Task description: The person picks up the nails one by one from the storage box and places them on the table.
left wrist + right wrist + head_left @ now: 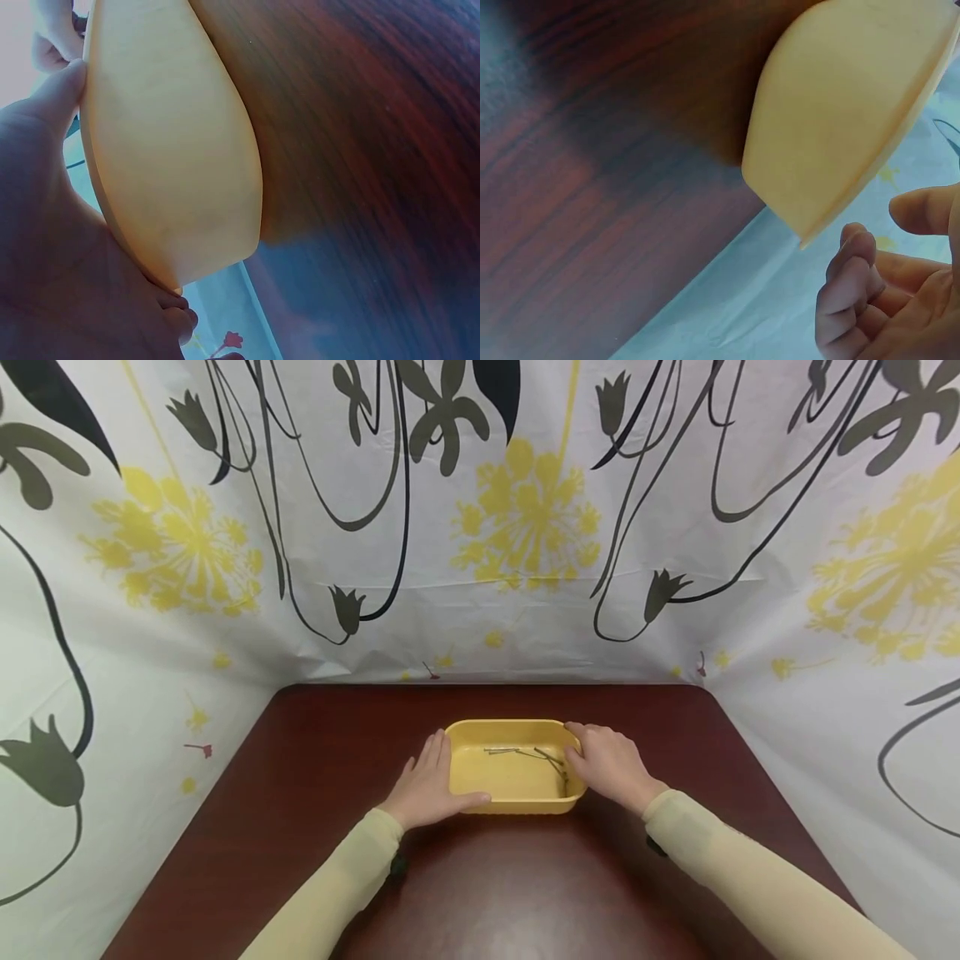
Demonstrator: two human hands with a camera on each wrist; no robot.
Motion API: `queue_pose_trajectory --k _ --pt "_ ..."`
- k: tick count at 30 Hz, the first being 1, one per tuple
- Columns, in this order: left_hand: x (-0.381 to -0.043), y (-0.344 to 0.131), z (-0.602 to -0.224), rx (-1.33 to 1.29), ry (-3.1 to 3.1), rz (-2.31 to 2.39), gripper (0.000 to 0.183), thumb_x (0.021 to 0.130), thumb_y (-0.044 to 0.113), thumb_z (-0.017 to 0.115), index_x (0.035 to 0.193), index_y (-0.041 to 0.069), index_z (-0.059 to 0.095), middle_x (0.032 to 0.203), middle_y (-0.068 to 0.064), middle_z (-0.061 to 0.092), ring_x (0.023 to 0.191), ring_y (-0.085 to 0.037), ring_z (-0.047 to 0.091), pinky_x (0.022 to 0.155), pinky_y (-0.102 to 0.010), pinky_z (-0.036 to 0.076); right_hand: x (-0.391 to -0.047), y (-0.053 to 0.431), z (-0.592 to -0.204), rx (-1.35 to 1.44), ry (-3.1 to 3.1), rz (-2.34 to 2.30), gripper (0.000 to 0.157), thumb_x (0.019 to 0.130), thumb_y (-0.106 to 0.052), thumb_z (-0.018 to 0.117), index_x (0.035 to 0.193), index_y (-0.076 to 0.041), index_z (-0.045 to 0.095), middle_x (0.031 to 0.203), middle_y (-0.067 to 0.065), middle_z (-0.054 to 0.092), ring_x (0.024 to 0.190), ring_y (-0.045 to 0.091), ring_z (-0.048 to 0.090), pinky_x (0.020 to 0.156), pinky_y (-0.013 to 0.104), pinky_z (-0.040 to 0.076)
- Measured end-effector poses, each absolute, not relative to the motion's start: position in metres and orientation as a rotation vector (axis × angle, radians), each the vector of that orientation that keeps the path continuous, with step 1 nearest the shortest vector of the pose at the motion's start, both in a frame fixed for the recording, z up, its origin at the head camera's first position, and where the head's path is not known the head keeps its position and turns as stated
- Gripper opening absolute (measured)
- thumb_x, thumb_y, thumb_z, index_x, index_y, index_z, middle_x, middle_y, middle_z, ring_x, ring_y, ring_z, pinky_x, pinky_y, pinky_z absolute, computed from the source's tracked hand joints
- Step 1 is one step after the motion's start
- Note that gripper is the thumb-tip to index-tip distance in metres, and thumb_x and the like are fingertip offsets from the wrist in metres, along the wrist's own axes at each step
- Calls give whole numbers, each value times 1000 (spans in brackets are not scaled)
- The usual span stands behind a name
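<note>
A yellow plastic tray (480,806) with rounded corners and low walls sits on the dark red-brown table. Several thin, dark, nail-like pieces (551,757) lie in it, mostly toward the back and right. My left hand (431,789) rests against the tray's left side, fingers straight along the rim and thumb stretched over the front rim. At the tray's right end is my right hand (611,764), overlapping the back right corner in the head view. In the right wrist view its fingers (847,300) are loosely bent beside the tray's rim, with the thumb apart from them.
The wooden table (337,735) has a glossy top and rounded far corners. Patterned white cloth (420,552) with yellow flowers and dark stems hangs behind it and along both sides. Pale yellow sleeves (337,877) cover both forearms.
</note>
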State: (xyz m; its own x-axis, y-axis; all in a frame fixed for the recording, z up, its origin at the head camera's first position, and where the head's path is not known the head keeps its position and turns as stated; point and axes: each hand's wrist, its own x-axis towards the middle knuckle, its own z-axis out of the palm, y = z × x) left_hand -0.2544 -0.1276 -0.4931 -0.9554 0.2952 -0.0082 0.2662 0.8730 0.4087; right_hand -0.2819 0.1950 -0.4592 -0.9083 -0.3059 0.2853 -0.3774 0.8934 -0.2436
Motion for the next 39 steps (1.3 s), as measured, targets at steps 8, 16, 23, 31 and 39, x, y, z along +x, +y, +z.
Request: queue_pose_trajectory --k 8,16,23,31,39 --pt "-254 -127 -490 459 2975 643 134 72 91 54 161 3 6 168 -10 0 154 -22 3 116 -59 21 -295 186 -458 616 -2775 525 35 95 -17 59 126 -3 68 95 9 64 58 12 51 50 30 43" --pt "-252 -126 -490 458 2994 622 134 73 90 54 161 1 8 168 -11 2 154 -23 4 116 -59 21 -303 177 -463 675 -2779 523 34 93 -16 63 124 -2 69 102 11 65 66 14 56 58 32 47" --pt "-252 -127 -488 456 2988 606 134 72 92 51 161 1 7 168 -12 2 154 -23 5 116 -58 22 -307 167 -469 699 -2859 433 37 94 -19 65 126 -1 68 103 12 64 62 16 56 55 32 47" --pt "-253 -127 -488 458 2986 594 133 73 92 52 161 1 7 168 -12 2 154 -22 5 115 -58 23 -315 159 -478 744 -2912 293 31 92 -14 69 120 -2 69 102 13 62 57 15 53 51 32 46" --pt "-252 -126 -487 451 2983 610 133 73 90 54 161 1 7 168 -13 2 154 -23 5 115 -57 23 -314 154 -491 770 -2830 198 13 87 -10 71 100 -5 72 95 10 62 73 23 61 59 43 53"
